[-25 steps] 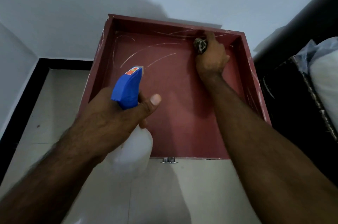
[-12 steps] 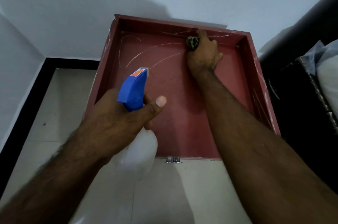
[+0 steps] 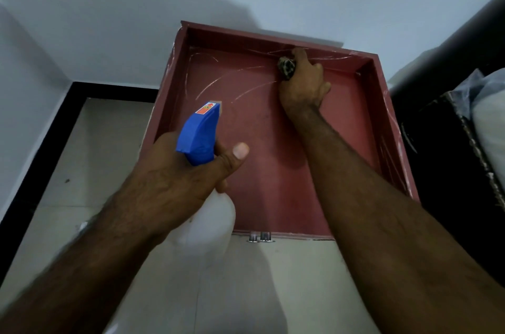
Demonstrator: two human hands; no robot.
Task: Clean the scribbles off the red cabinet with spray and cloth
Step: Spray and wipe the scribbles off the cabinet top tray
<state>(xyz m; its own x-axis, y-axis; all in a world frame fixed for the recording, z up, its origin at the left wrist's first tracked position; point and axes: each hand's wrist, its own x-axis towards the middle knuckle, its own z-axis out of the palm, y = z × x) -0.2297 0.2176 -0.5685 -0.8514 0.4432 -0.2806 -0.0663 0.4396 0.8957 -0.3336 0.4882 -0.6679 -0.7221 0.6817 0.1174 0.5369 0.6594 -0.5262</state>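
Note:
The red cabinet [image 3: 273, 170] stands against the white wall, seen from above, with a raised rim round its top. White scribbles [image 3: 218, 82] curve across the far left part of the top and along the back rim. My right hand [image 3: 303, 85] grips a balled patterned cloth [image 3: 287, 67] and presses it against the back of the top near the rim. My left hand [image 3: 177, 178] holds a spray bottle [image 3: 200, 137] with a blue trigger head and a white body, above the cabinet's front left part, nozzle pointing away from me.
A metal knob [image 3: 259, 236] sticks out at the cabinet's front edge. Pale floor tiles [image 3: 95, 156] with a black skirting [image 3: 41, 156] lie to the left. Dark furniture [image 3: 442, 170] with a white bundle [image 3: 489, 120] on it stands close on the right.
My right hand with the cloth has slid left along the back of the cabinet top. The left hand keeps the bottle in about the same place; my view has shifted a little.

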